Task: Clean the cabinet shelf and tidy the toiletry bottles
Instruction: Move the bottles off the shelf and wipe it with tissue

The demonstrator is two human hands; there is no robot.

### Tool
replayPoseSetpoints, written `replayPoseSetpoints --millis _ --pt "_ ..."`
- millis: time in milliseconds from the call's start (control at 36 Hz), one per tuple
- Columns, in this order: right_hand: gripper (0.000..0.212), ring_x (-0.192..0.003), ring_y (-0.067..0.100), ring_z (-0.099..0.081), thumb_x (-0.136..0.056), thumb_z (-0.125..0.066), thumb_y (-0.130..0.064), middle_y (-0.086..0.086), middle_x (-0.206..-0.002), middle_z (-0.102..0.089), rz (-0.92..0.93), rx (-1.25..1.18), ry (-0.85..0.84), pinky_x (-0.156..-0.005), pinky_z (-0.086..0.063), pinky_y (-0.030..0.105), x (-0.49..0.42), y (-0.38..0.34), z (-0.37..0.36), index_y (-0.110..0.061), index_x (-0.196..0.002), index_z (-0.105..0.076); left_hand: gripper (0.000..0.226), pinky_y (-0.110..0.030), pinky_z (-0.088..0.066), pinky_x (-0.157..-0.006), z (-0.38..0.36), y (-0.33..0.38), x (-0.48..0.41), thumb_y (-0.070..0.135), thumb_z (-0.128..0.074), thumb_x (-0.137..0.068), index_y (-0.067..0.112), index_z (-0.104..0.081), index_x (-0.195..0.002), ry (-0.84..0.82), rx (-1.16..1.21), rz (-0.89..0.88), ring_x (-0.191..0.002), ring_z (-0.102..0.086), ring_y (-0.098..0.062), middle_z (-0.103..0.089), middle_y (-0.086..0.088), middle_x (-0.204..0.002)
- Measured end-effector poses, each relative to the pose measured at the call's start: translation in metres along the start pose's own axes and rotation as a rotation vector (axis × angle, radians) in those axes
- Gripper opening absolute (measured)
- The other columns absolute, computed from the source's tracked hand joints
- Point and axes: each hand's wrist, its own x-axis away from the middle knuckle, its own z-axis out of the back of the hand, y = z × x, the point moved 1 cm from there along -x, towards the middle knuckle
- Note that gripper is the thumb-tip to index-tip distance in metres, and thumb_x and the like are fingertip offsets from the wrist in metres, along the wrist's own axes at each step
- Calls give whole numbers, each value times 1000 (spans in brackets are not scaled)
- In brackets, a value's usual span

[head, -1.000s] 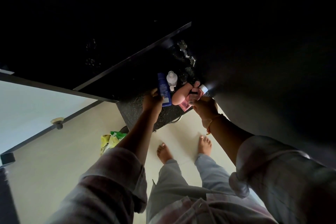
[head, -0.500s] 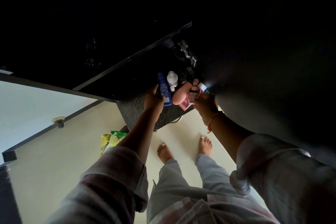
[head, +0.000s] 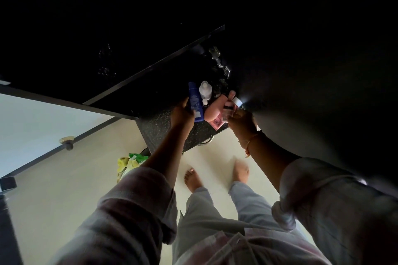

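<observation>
On the dark speckled cabinet shelf (head: 159,129) stands a tall blue bottle (head: 195,101), and my left hand (head: 182,114) grips its lower part. Behind it sits a white bottle (head: 205,90) with a rounded cap. To the right lie a peach-pink bottle (head: 215,108) and a pink packet (head: 216,123). My right hand (head: 242,121) holds a small clear bottle (head: 228,112) next to a white-capped tube (head: 238,101). The back of the cabinet is too dark to make out.
A dark open cabinet door (head: 155,64) juts out at upper left. Metal hinges (head: 219,63) glint above the bottles. A yellow-green packet (head: 131,161) lies on the pale floor (head: 64,189) beside my bare feet. A white wall panel with a knob (head: 66,141) is at left.
Almost nothing differs. My left hand has edged slightly up along the blue bottle, and my right hand stays at the small items on the right.
</observation>
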Motion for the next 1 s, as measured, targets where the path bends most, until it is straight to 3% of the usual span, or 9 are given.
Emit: replayPoseSetpoints --millis 111,222,306,472,556,667,750,917,1000 --pt "23 -56 13 -54 -86 -67 -37 -6 -61 -60 34 -37 -12 -57 -42 25 2 -2 1 -15 -84 -69 44 -37 -56 -80 -1 4 -1 24 -47 -99 24 -44 -143 -12 26 22 -103 -65 -23 -62 -9 -124" --pt "19 -62 15 -57 -85 -66 -38 -7 -64 -62 40 -36 -19 -62 -45 26 2 0 2 -21 -77 -67 47 -45 -57 -85 -3 6 -3 20 -48 -97 25 -44 -143 -14 12 14 -104 -65 -24 -63 -10 -125" --pt "22 -58 6 -51 -85 -66 -36 -12 -58 -56 33 -63 -24 -62 -41 23 0 1 1 -27 -66 -59 47 -44 -57 -84 -4 8 -4 20 -48 -96 26 -43 -143 -19 22 14 -102 -66 -24 -64 -9 -123" --pt "25 -51 0 -42 -88 -64 -47 -15 -54 -50 40 -71 -14 -52 -34 18 1 -1 1 -29 -71 -58 45 -43 -57 -83 -4 10 -7 22 -44 -97 27 -43 -142 -32 -28 -13 -101 -66 -24 -63 -9 -124" --pt "30 -52 2 -44 -87 -60 -54 -14 -55 -50 67 -74 -6 -54 -37 19 2 -4 1 -28 -73 -60 44 -43 -58 -83 -4 12 -7 21 -44 -98 27 -44 -141 -26 -35 -27 -100 -66 -23 -63 -9 -123" --pt "25 -49 6 -45 -87 -65 -42 -10 -55 -50 47 -12 5 -47 -32 19 1 -5 1 -19 -78 -63 47 -44 -58 -82 -6 13 -10 18 -45 -95 28 -47 -140 -31 -20 -22 -101 -67 -22 -64 -8 -125" --pt "33 -54 15 -50 -81 -65 -45 -6 -60 -55 -46 9 38 -52 -36 23 -7 3 -2 -13 -82 -64 45 -43 -58 -83 -6 14 -10 21 -45 -96 28 -47 -141 -25 -36 -35 -102 -67 -23 -64 -8 -125" --pt "26 -50 12 -48 -75 -70 -45 -8 -57 -56 -44 -56 -19 -52 -39 26 -2 -4 0 -20 -75 -65 42 -40 -56 -84 -3 18 -7 21 -47 -98 23 -48 -140 -38 -77 -75 -104 -65 -23 -63 -9 -125" --pt "28 -67 22 -63 -69 -70 -46 0 -76 -67 -59 -91 -65 -65 -54 35 -1 -3 3 -23 -85 -67 45 -44 -56 -86 -3 15 -4 21 -50 -96 19 -46 -141 -37 -105 -86 -106 -65 -26 -62 -12 -126"
